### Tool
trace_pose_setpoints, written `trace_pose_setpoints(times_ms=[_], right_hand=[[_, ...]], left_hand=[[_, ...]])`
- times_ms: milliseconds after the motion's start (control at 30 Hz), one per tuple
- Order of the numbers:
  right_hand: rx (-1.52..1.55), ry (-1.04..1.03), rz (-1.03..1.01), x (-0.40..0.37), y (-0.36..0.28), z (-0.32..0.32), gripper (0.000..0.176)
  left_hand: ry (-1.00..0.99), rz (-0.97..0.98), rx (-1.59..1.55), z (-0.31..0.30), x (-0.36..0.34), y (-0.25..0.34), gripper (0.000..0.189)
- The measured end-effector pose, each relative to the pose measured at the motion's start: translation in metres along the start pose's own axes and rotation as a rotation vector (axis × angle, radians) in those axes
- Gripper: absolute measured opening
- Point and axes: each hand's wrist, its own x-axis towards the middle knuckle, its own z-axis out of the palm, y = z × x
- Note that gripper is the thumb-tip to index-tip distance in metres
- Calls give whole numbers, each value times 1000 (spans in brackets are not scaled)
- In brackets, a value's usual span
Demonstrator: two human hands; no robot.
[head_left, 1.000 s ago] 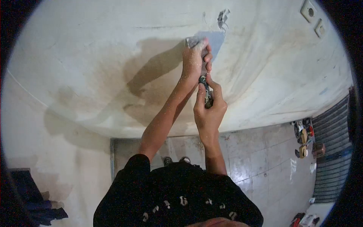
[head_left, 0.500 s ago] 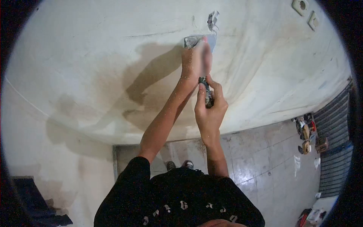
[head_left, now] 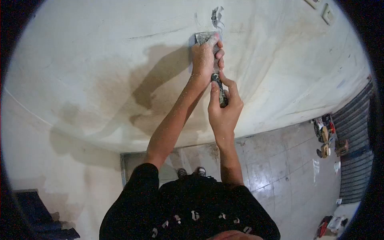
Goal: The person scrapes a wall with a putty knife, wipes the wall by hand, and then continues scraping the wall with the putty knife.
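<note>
Both my hands hold one putty knife against a pale plastered wall point(head_left: 100, 60). My right hand point(head_left: 225, 110) grips the knife's dark, paint-spattered handle point(head_left: 221, 94). My left hand point(head_left: 205, 56) presses on the metal blade point(head_left: 203, 37), whose top edge shows above my fingers. The blade lies flat on the wall just below a small ragged hole point(head_left: 217, 17) in the plaster. Both arms are dusted with white specks.
Two switch plates point(head_left: 328, 14) sit on the wall at top right. Brown damp stains spread left of my arms. Below is a tiled floor point(head_left: 280, 168) with my shoes point(head_left: 190, 173), tools and clutter point(head_left: 326, 138) at right, dark cloth point(head_left: 40, 216) at bottom left.
The knife and both hands have shifted a little to the left along the wall, staying just under the hole; the view has tilted slightly. My grip is unchanged.
</note>
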Motion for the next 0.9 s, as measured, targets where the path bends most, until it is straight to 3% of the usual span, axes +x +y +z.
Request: trace_pose_setpoints(times_ms=[267, 367, 500, 567, 667, 700, 733, 767, 800, 833, 867, 900], right_hand=[[-6, -31, 96, 5, -8, -8, 20], [-29, 35, -33, -13, 20, -6, 20], [-70, 40, -79, 12, 16, 1, 22], [-29, 55, -134, 25, 21, 2, 24], [-20, 127, -307, -7, 104, 11, 27], [-58, 146, -361, -27, 136, 10, 28], [-131, 3, -136, -59, 165, -2, 33], [-205, -142, 89, -102, 198, -21, 37], [-420, -230, 120, -143, 242, -41, 38], [-600, -438, 365, -194, 296, -68, 39], [-769, -398, 255, -279, 392, -103, 33], [-941, -727, 685, -375, 485, -164, 28]], left_hand=[[-33, 55, -34, 7, 3, 1, 26], [-24, -37, -33, -8, 0, -28, 26], [-34, 166, 69, 16, 14, 1, 29], [-30, 178, 105, 25, 11, 7, 31], [15, 112, 233, -7, 10, -46, 32], [-66, -25, 231, -32, -3, -71, 33], [-23, -43, 196, -62, -11, -124, 34], [-48, -84, 472, -116, -23, -179, 38], [-61, -308, 479, -166, -55, -216, 47], [9, -630, 698, -226, -89, -259, 51], [8, -734, 863, -295, -141, -308, 49], [2, -815, 1057, -361, -208, -338, 48]])
